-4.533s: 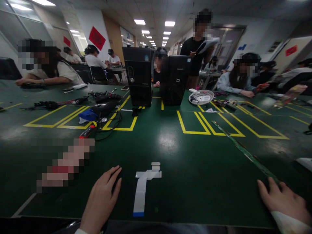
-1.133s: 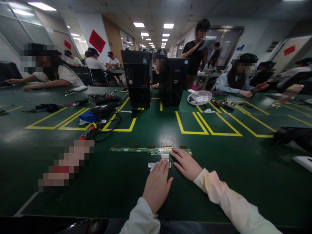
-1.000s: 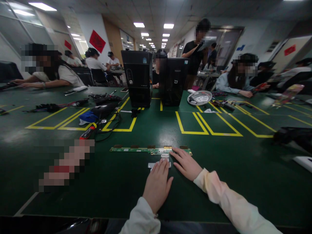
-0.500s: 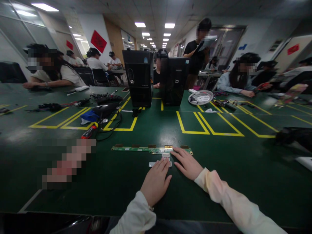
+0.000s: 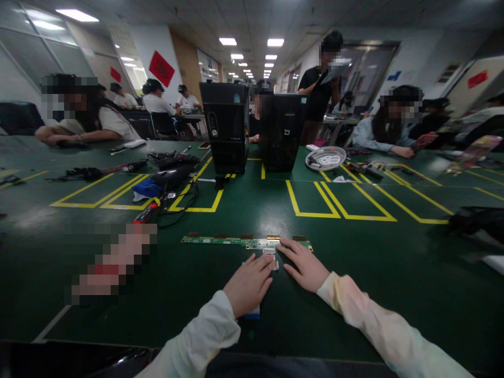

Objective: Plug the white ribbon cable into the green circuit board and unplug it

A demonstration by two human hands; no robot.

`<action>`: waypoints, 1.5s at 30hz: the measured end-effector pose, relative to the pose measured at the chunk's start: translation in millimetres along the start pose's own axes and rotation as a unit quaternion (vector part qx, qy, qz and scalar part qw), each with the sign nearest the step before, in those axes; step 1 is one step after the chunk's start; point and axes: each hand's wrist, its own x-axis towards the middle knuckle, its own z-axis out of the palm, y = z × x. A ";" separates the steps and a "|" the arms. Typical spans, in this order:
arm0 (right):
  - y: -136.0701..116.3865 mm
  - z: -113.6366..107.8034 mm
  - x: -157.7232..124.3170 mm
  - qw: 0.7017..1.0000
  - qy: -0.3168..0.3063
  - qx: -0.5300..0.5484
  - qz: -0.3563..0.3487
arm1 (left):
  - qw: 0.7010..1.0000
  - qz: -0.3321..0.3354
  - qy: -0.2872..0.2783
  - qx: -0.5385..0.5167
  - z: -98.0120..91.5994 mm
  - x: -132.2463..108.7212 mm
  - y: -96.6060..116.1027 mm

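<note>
A long, narrow green circuit board [image 5: 224,241] lies crosswise on the table, with brown-gold strips along its far edge. On its near side is a white connector [image 5: 269,251]. My left hand [image 5: 248,283] lies palm down just in front of it, fingers stretched out and thumb apart, fingertips on a small white piece [image 5: 276,265] that looks like the end of a flat ribbon cable. A blue-tipped end [image 5: 252,315] shows beneath that wrist; the part between is hidden. My right hand [image 5: 305,266] rests with spread fingers, fingertips touching the board's right part.
Two black computer towers [image 5: 225,128] stand at the table's middle. To the left lie a red-and-black handle [image 5: 146,213], a black power tool [image 5: 173,177] and cables. A round white grille [image 5: 325,158] sits beyond the yellow tape. Several people sit around; one stands.
My left hand has shifted slightly and turned, its wrist moving left. A blue-tipped end now shows under the wrist, and the white strip left of the fingers is out of sight. My right hand stays put.
</note>
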 end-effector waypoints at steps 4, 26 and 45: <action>0.1 -1.5 0.2 1.000 -0.005 0.007 0.002 | 0.999 0.021 -0.026 -0.005 -6.0 2.7 -6.3; 1.7 -4.1 -1.0 1.000 -0.021 0.014 -0.003 | 0.994 0.102 -0.032 -0.038 -24.1 14.1 -30.3; -0.1 1.1 -1.0 1.000 0.004 -0.005 -0.003 | 0.997 -0.055 0.051 0.000 -34.8 -36.4 -15.5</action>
